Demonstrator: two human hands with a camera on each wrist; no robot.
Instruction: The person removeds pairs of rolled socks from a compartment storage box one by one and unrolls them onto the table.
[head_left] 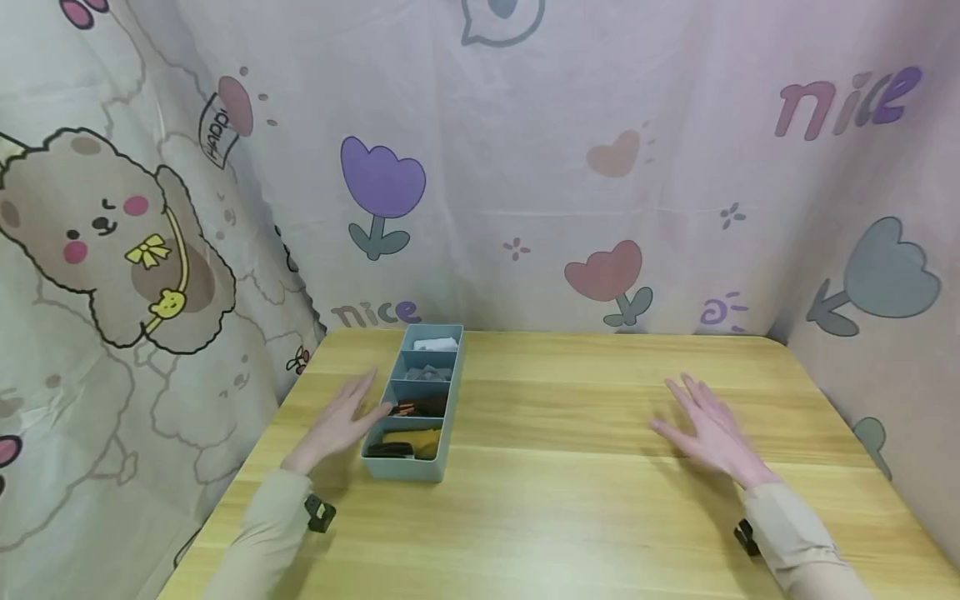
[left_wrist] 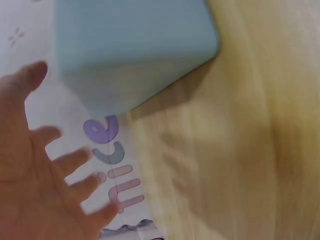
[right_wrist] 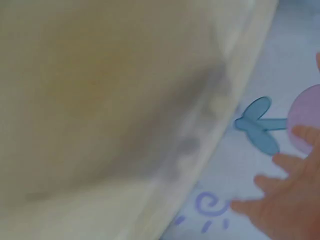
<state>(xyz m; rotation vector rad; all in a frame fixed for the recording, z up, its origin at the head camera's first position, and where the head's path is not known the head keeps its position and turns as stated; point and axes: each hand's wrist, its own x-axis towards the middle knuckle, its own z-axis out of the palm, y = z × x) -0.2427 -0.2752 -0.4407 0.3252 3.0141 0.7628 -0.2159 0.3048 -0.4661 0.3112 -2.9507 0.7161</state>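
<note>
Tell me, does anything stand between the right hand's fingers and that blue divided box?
Nothing visible does: only bare tabletop lies between the fingers of the right hand and the box. The left hand is on the other side.

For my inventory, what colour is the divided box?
The divided box is greyish blue, clearest in the head view.

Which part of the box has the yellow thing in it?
The front compartment of the blue-grey box, the one nearest the person. The yellow item sets it apart: the other three, farther back, show no yellow.
</note>
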